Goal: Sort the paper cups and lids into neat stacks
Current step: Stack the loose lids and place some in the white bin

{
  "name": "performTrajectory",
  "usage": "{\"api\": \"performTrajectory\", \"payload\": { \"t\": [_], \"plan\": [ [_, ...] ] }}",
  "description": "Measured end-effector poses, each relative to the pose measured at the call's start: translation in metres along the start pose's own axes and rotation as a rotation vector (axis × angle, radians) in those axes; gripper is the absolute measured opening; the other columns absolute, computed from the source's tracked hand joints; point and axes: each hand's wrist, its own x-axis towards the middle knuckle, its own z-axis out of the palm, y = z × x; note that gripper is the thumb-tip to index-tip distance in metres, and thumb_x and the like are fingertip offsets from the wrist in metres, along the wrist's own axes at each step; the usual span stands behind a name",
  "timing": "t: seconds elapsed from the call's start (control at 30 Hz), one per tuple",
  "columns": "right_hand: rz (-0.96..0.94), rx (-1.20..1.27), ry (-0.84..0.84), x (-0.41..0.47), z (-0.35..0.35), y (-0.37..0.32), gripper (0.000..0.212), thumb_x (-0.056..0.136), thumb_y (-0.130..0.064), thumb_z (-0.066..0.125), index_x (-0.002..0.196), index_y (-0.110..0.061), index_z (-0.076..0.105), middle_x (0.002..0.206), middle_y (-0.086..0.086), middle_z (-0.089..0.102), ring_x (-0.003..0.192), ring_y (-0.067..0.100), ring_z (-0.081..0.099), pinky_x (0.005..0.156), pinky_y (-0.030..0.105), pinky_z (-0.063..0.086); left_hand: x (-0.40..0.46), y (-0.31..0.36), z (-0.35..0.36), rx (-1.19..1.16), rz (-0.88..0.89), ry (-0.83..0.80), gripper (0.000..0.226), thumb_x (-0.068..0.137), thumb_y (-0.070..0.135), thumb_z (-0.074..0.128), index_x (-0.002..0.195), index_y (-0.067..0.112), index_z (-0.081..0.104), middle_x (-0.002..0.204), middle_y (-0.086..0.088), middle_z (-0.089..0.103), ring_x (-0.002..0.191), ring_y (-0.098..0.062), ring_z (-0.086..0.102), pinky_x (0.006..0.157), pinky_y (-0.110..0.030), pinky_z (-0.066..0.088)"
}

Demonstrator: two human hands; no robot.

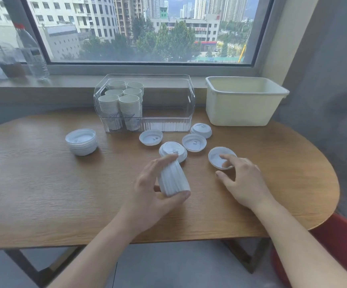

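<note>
Six stacks of paper cups [121,104] stand in one clear bin [168,123]. Five loose lids [151,137] lie mid-frame. There are two lid stacks [81,141], one of them held. One cream tub [243,100] sits upper right. One bottle [32,50] stands upper left.

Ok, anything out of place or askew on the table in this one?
Nothing spilled or damaged. Four loose lids still lie scattered in front of the clear bin, some dome up, some rim up, apart from the lid stack. The left hand grips a sideways stack of lids; the right hand touches another lid.
</note>
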Motion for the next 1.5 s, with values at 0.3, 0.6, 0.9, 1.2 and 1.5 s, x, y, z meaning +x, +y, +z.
{"api": "performTrajectory", "payload": {
  "t": [0.3, 0.6, 0.9, 1.2, 1.5],
  "plan": [
    [-0.193, 0.134, -0.097, -0.018, -0.012, -0.013, 0.061, 0.080, -0.056, 0.080, 0.135, -0.036, 0.062, 0.101, -0.021, 0.062, 0.104, 0.000, 0.051, 0.102, 0.031, 0.042, 0.002, 0.001, 0.002, 0.026, 0.003, -0.006, 0.075, 0.077, 0.036, 0.092, 0.139, 0.052, 0.052, 0.132, 0.035, 0.050, 0.129, 0.005, 0.050, 0.092, -0.016, 0.053],
    [-0.137, -0.017, -0.104, -0.013, -0.002, -0.015, 0.092, 0.074, -0.073, 0.075, 0.153, -0.039, 0.043, 0.151, -0.015, 0.051, 0.140, 0.013, 0.042, 0.117, 0.041, 0.035, 0.000, -0.003, 0.001, 0.030, 0.021, -0.026, 0.075, 0.076, 0.038, 0.091, 0.138, 0.055, 0.051, 0.135, 0.033, 0.051, 0.129, 0.000, 0.052, 0.090, -0.028, 0.060],
    [-0.103, 0.102, -0.017, -0.010, -0.006, -0.020, 0.078, 0.073, -0.065, 0.082, 0.142, -0.040, 0.055, 0.125, -0.020, 0.068, 0.114, 0.007, 0.061, 0.102, 0.031, 0.047, -0.002, -0.008, -0.004, 0.009, 0.022, -0.027, 0.074, 0.077, 0.038, 0.091, 0.137, 0.055, 0.052, 0.134, 0.030, 0.052, 0.129, -0.002, 0.052, 0.087, -0.016, 0.055],
    [-0.169, 0.909, -0.299, -0.024, -0.009, -0.045, 0.061, 0.087, -0.027, 0.082, 0.142, -0.036, 0.056, 0.135, -0.006, 0.068, 0.130, 0.013, 0.062, 0.103, 0.029, 0.055, -0.002, 0.000, -0.005, -0.002, 0.035, -0.040, 0.076, 0.078, 0.035, 0.092, 0.141, 0.052, 0.052, 0.137, 0.026, 0.053, 0.130, -0.009, 0.055, 0.090, -0.030, 0.060],
    [-0.199, 0.945, -0.415, -0.026, -0.006, -0.048, 0.069, 0.086, -0.012, 0.080, 0.147, -0.028, 0.052, 0.142, 0.005, 0.063, 0.139, 0.021, 0.055, 0.113, 0.049, 0.049, -0.005, 0.007, -0.008, 0.005, 0.118, -0.101, 0.077, 0.080, 0.034, 0.092, 0.143, 0.046, 0.051, 0.140, 0.019, 0.056, 0.132, -0.014, 0.055, 0.091, -0.021, 0.056]
  ]
}}
